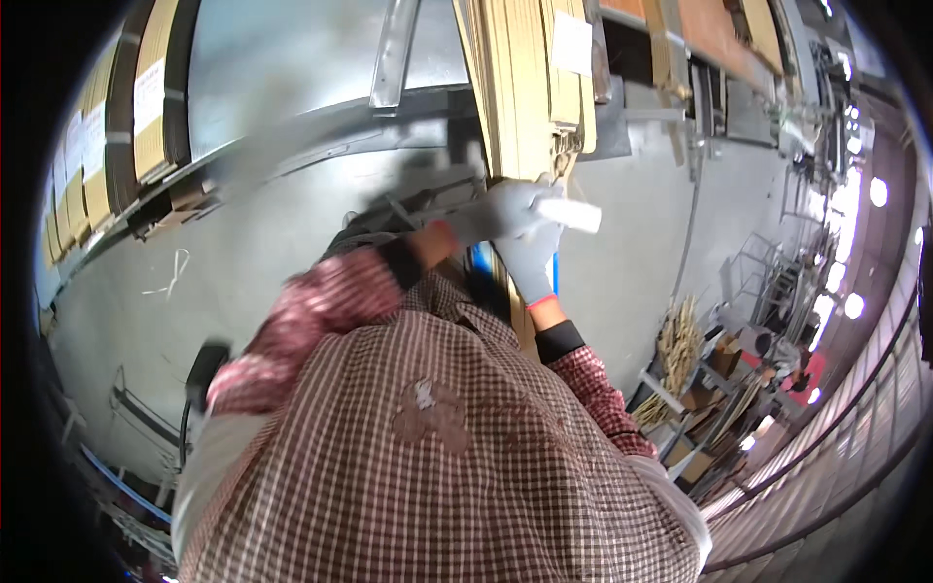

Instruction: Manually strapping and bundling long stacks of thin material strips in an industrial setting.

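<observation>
My left hand [498, 213], in a grey glove, reaches across to the right with its fingers closed around one end of a small white object [573, 215]. Blur hides what kind of object it is. Just below and touching it is my right hand [531, 264], also grey-gloved; its fingers are mostly hidden behind the white object and the left hand. Both hands are at the near end of a bundle of long tan strips [515, 97] standing on edge. Metal clips [566, 146] sit at the bundle's near right corner, and a white label [572, 44] lies on top.
More tan bundles [158, 107] with labels stand at the far left. A metal bar [395, 53] lies left of the strips. Grey floor [622, 233] shows on both sides. A pile of dry straw-coloured strips [677, 340] and a cluttered rack [705, 413] stand at the right.
</observation>
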`<state>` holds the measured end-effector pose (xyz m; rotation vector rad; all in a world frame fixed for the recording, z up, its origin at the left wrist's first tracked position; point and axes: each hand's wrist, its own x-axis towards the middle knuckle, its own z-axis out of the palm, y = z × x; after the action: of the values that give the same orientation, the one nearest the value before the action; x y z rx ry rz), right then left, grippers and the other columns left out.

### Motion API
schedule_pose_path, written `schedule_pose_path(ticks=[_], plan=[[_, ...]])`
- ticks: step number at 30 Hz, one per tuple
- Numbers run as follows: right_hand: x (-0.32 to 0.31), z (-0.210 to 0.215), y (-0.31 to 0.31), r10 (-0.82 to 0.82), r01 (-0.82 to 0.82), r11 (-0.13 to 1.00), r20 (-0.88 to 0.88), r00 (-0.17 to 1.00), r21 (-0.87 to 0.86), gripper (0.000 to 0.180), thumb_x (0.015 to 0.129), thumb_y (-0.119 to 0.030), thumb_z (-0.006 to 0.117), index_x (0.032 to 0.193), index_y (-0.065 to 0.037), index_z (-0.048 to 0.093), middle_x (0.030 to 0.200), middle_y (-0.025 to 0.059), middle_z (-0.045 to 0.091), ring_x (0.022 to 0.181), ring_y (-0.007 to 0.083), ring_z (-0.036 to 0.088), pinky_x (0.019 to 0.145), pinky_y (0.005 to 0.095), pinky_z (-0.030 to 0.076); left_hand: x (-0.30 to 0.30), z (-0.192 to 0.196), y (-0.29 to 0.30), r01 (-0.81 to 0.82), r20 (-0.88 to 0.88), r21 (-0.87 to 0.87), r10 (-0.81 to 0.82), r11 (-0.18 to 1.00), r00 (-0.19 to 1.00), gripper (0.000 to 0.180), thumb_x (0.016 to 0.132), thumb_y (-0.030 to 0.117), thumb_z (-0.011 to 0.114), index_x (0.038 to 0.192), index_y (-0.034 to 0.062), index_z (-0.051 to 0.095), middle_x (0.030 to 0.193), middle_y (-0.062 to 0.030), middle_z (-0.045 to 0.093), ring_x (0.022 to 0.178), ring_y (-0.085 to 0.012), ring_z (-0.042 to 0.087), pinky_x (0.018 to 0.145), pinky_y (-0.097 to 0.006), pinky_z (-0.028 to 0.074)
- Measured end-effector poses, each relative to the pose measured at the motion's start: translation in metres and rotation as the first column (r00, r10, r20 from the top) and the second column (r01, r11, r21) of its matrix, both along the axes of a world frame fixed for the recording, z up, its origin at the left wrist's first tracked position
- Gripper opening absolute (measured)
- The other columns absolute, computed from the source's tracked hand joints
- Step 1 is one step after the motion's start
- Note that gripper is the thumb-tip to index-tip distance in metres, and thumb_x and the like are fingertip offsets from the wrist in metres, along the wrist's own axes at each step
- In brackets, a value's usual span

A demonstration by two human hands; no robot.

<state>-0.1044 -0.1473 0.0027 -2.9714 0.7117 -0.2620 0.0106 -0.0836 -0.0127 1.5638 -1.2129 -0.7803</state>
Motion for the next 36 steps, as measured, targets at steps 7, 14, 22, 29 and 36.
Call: schedule_pose_path(ticks=[7,14,22,29,36], plan=[[-0.018,0.093,-0.076,-0.253,-0.01,0.359,0.107,0.962,0.933,0.032,0.082,-0.003,0.065,0.114,0.0,0.056,0.106,0.0074,0.064,0.1,0.0194,0.062,0.09,0.0326,0.048,-0.027,0.007,-0.029,-0.266,0.458,0.199,0.151,0.943,0.876,0.017,0.089,0.026,0.055,0.092,0.0108,0.062,0.06,-0.0091,0.063,0.053,-0.0277,0.065,0.049,-0.039,0.051],[0.033,0.067,-0.131,0.483,-0.146,0.652,-0.259,0.836,0.744,0.015,0.087,-0.014,0.058,0.1,-0.008,0.056,0.092,0.0163,0.066,0.083,0.0303,0.066,0.067,0.0386,0.05,-0.047,-0.002,-0.027,-0.456,0.56,0.055,0.351,0.888,0.75,0.033,0.086,0.032,0.06,0.105,0.0043,0.061,0.055,-0.0085,0.059,0.045,-0.0271,0.056,0.044,-0.039,0.043],[0.027,0.012,-0.134,0.388,-0.436,0.892,-0.696,0.604,0.12,0.01,0.081,-0.016,0.06,0.083,-0.011,0.069,0.074,0.0091,0.069,0.067,0.0296,0.069,0.056,0.0393,0.049,-0.048,-0.006,-0.041,-0.412,0.694,-0.112,0.368,0.904,0.619,0.034,0.083,0.015,0.06,0.114,0.0016,0.062,0.052,-0.0024,0.057,0.044,-0.0204,0.058,0.04,-0.036,0.042],[0.014,0.009,-0.084,-0.022,-0.686,0.716,-0.986,0.163,-0.129,0.043,0.092,-0.034,0.051,0.12,-0.006,0.067,0.123,0.0149,0.064,0.109,0.0268,0.062,0.09,0.0595,0.043,-0.044,0.004,0.0,-0.365,0.746,0.187,0.11,0.912,0.656,0.026,0.086,0.017,0.053,0.108,0.0058,0.06,0.059,-0.0091,0.064,0.05,-0.0243,0.065,0.04,-0.041,0.047],[0.003,0.017,-0.088,0.12,-0.121,0.992,-0.511,0.851,0.031,0.013,0.08,-0.01,0.053,0.081,-0.008,0.066,0.077,0.0197,0.068,0.07,0.0381,0.067,0.061,0.0529,0.05,0.005,-0.005,0.026,-0.736,-0.081,0.247,0.771,0.63,0.632,0.058,0.08,0.042,0.073,0.107,-0.0055,0.053,0.091,-0.0233,0.066,0.085,-0.0333,0.067,0.073,-0.044,0.052]])
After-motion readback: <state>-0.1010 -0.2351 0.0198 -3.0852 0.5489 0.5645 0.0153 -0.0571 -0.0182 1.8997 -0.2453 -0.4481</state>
